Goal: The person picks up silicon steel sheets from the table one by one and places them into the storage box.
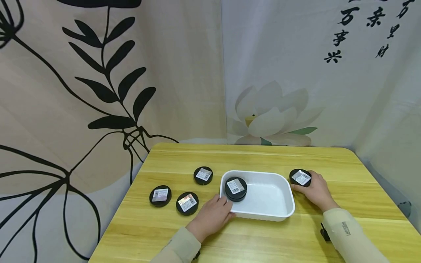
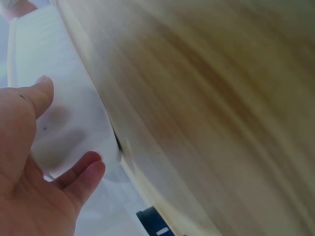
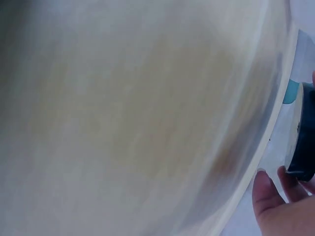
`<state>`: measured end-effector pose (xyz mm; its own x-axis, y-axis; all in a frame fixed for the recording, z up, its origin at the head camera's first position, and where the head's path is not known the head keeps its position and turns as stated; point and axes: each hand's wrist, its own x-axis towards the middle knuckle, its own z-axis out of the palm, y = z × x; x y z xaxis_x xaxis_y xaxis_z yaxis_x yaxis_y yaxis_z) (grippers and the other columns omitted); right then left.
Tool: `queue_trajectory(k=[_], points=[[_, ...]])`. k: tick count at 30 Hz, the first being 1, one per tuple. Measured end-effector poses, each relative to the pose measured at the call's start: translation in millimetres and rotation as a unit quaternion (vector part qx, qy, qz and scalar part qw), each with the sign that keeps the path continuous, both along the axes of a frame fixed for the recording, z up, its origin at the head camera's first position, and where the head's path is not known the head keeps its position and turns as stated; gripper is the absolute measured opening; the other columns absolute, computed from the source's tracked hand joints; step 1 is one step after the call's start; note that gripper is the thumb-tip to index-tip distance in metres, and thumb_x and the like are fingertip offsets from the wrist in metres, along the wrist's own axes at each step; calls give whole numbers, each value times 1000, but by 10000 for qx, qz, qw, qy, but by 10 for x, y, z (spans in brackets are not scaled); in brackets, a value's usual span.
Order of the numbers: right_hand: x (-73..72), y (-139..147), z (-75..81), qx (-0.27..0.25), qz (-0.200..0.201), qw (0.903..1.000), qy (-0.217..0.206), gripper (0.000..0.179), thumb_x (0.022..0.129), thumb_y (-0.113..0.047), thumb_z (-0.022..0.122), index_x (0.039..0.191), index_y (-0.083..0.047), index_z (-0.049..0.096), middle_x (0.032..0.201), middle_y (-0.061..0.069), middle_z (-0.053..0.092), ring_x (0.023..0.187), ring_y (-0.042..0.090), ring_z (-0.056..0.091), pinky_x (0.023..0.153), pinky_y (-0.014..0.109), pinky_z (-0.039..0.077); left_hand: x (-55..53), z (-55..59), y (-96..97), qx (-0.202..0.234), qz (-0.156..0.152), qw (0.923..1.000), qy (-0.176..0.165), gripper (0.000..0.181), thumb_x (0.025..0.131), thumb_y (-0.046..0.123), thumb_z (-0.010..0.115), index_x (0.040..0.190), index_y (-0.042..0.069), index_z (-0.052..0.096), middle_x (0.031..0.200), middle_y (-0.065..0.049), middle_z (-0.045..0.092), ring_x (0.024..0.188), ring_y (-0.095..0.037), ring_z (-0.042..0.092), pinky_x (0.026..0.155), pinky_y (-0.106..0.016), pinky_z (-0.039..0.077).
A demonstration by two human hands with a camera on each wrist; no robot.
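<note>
Right hand (image 1: pixel 317 192) pinches round black case (image 1: pixel 300 177) right of white tray (image 1: pixel 268 193); left hand (image 1: pixel 212 216) grips tray's near left corner. Stacked cases (image 1: pixel 235 189) inside, three loose cases (image 1: pixel 187 203) farther left. Barcode labels (image 1: pixel 160 195) too small to read; far-right curtain (image 1: pixel 315 65) includes 万事兴.

Cloth (image 1: pixel 187 54) behind the desk (image 1: pixel 260 157) bears black leaves (image 1: pixel 129 84) at ten o'clock, lettering (image 1: pixel 375 16) at two, a lotus (image 1: pixel 274 118) lower between.

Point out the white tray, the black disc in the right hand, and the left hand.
White tray (image 1: pixel 268 194): head view, bare floor.
Held black disc (image 1: pixel 300 177): head view, labelled top.
Left hand (image 1: pixel 213 215): head view, its back.
</note>
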<state>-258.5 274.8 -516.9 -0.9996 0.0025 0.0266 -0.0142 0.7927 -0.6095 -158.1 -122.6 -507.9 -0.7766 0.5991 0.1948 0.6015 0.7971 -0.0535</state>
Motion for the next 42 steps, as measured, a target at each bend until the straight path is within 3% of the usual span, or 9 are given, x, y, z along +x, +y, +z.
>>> queue_trajectory(k=[13,23,29,37,42], points=[[24,-51,123,-259,46,9996,84,109,83,-54,78,147,17,27,138,39,40,124,51,43,104,65,38,-16,0,0,-119,48,9999,-66,30,103,48,52,101,18,59,97,3,58,87,-15,48,80,-29,47],[35,-127,295,-386,45,9991,-143,112,85,-55,76,150,16,20,145,41,33,129,53,38,105,68,36,-13,-20,-7,-45,48,9999,-107,32,103,49,51,101,19,59,99,3,58,89,-15,48,81,-29,48],[9,-184,373,-332,165,9991,-202,111,83,-58,76,150,14,25,145,39,35,130,52,39,105,68,37,-8,-2,-4,-77,91,9999,-106,30,103,48,51,102,19,60,100,3,59,91,-15,49,83,-29,49],[35,-294,529,-346,422,9985,32,101,84,-56,76,147,10,34,141,34,44,125,48,46,100,65,42,0,3,-1,-86,97,9999,-48,30,102,47,53,101,18,60,99,3,59,90,-16,50,82,-29,48],[43,-379,629,-309,475,9984,27,103,83,-57,76,148,9,33,142,34,43,127,49,45,101,65,42,1,-1,1,-75,95,9999,-56,30,103,47,52,101,19,59,99,3,59,91,-16,50,82,-29,48]])
